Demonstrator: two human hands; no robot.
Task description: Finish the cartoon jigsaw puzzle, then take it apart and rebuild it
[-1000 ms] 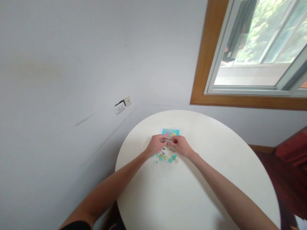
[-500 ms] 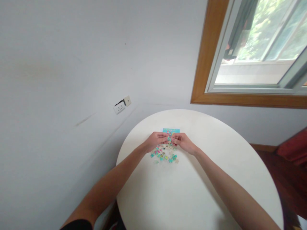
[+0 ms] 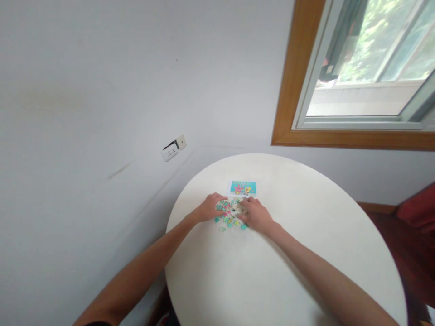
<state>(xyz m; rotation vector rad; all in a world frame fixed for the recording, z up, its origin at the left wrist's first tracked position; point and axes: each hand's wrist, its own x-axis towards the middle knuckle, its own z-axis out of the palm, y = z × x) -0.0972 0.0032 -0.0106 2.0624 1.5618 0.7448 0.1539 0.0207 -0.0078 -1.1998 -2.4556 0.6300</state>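
Note:
A loose heap of small jigsaw puzzle pieces [image 3: 231,220], turquoise, pink, yellow and pale, lies on the white round table [image 3: 217,276]. At the heap's left edge is my left hand [image 3: 210,208], thumb and fingers apart. My right hand [image 3: 255,216] rests over the right side of the heap, its fingers spread and covering some pieces. Neither hand visibly grips a piece. Just behind the heap lies a picture card [image 3: 244,188] in turquoise with a pink and a yellow cartoon figure.
The table stands close to a pale wall [image 3: 102,90] with a socket [image 3: 170,152] at its left. A wood-framed window [image 3: 283,113] is at the upper right. Red cloth [image 3: 416,208] hangs by the dark floor at far right.
My hands were together over the card, holding turquoise puzzle pieces. They have parted and come down to the heap with fingers opened, and the picture card is now uncovered.

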